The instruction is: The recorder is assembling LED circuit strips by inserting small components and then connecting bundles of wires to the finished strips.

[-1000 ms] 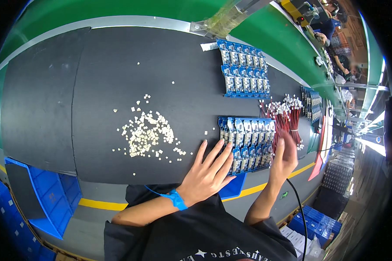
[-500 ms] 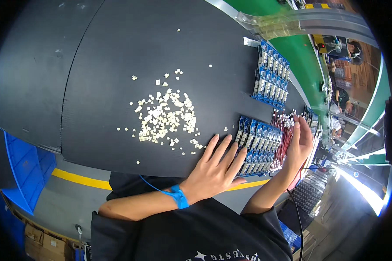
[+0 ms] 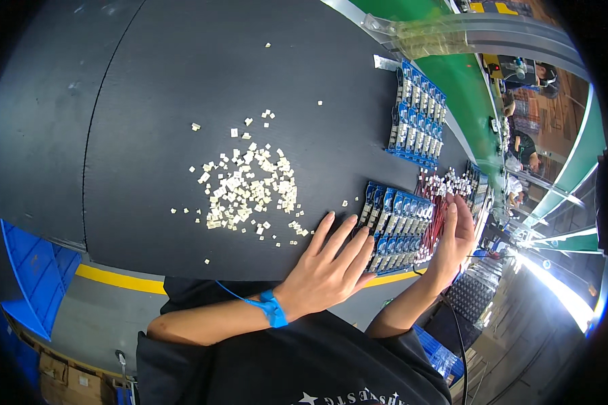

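Observation:
My left hand point(image 3: 327, 270), with a blue band point(image 3: 274, 309) round its wrist, lies with fingers spread, their tips at the left edge of a blue circuit board panel point(image 3: 395, 226). Rows of small white connectors stand on that panel. My right hand point(image 3: 454, 243) is just right of the panel, over a bundle of dark red wires point(image 3: 436, 217) with white plug ends. Its thumb and fingers are drawn together; what is between them is too small to make out. A second blue circuit board panel point(image 3: 417, 118) lies farther back.
A loose pile of small cream connectors point(image 3: 246, 189) spreads over the black tabletop point(image 3: 162, 81), left of the panels. More boards point(image 3: 478, 189) sit beyond the wires. A green conveyor belt point(image 3: 452, 81) runs along the far side. A blue bin point(image 3: 37, 270) stands at lower left.
My right hand has come slightly nearer and left over the wires, its fingers drawn closer together. My left hand remains by the panel. The whole view has shifted slightly.

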A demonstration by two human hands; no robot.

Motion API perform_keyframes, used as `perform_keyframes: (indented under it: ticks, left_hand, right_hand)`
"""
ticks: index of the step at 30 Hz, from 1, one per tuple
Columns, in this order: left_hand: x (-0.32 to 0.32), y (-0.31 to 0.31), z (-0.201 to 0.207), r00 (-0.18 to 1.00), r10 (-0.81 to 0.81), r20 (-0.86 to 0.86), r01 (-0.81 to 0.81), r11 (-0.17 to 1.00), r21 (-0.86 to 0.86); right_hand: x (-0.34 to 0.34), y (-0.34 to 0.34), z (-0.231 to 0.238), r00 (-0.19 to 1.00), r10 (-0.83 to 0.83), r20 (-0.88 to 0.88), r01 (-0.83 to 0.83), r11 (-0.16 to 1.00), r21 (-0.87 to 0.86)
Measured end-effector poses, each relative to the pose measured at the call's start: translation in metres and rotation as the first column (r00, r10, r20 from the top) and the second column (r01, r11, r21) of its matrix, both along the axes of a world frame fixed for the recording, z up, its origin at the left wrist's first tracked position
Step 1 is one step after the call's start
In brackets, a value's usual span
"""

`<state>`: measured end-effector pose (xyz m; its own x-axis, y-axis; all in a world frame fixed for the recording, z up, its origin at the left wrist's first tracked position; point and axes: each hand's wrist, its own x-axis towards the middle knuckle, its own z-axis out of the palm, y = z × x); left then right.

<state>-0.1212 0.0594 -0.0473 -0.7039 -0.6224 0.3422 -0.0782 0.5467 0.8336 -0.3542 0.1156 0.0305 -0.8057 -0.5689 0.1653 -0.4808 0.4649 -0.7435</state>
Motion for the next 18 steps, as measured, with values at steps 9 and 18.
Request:
perform_keyframes:
  ticks: [9, 18]
  left_hand:
    - [-0.0014, -0.0032, 0.0023, 1.000, 0.006, -0.011, -0.006, 0.999, 0.045]
    - [0.0020, -0.0053, 0.0073, 1.000, 0.006, 0.016, -0.006, 1.000, -0.016]
  right_hand:
    - [-0.0010, 0.0045, -0.0053, 1.000, -0.015, 0.026, 0.015, 1.000, -0.013]
    - [-0.0010, 0.0062, -0.0094, 1.000, 0.007, -0.006, -0.007, 0.996, 0.088]
